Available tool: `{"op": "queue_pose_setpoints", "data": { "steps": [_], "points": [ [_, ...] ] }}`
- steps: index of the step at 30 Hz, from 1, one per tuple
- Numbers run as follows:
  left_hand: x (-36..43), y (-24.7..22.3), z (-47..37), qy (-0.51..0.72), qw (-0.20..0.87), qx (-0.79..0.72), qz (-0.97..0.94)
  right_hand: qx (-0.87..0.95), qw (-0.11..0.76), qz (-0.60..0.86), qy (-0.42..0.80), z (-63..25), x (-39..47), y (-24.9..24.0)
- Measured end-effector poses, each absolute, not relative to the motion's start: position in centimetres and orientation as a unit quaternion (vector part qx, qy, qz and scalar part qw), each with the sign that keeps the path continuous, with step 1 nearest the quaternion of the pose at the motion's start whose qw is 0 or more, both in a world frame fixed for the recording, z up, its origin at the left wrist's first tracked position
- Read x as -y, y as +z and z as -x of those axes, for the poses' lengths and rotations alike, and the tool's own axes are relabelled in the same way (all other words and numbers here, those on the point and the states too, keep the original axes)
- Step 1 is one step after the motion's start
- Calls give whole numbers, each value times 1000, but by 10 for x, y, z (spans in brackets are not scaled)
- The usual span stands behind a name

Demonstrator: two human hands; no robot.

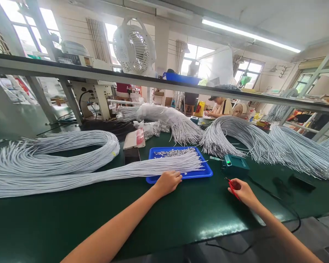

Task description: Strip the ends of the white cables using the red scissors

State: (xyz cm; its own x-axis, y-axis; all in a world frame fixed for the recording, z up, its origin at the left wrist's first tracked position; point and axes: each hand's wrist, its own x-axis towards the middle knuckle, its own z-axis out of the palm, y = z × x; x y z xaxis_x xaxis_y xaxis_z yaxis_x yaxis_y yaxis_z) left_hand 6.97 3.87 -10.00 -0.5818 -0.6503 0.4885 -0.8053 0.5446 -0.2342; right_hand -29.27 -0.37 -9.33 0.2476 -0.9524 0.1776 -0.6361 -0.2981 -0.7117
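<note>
My left hand rests at the front edge of a blue tray, its fingers curled over the ends of a long bundle of grey-white cords that lies across the tray. Small metal parts are heaped at the tray's back. My right hand grips a thin red tool just in front of a small green box with a lit green button. A black cable runs from the box toward the table edge.
More coiled cord bundles lie at left, centre back and right on the green table. A red-and-white packet, a white fan on an overhead shelf and a seated person are behind.
</note>
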Motion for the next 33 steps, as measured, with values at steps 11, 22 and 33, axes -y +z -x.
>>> {"op": "queue_pose_setpoints", "data": {
  "steps": [11,22,33],
  "points": [
    [-40,-102,-67,199,172,865,-427,-443,215,807,-326,151,97,-48],
    [-41,-109,-67,222,178,859,-425,-359,99,916,-150,69,100,-61],
    [-44,-101,-67,213,176,859,-432,-406,76,897,-155,79,70,-69]
  ]
}}
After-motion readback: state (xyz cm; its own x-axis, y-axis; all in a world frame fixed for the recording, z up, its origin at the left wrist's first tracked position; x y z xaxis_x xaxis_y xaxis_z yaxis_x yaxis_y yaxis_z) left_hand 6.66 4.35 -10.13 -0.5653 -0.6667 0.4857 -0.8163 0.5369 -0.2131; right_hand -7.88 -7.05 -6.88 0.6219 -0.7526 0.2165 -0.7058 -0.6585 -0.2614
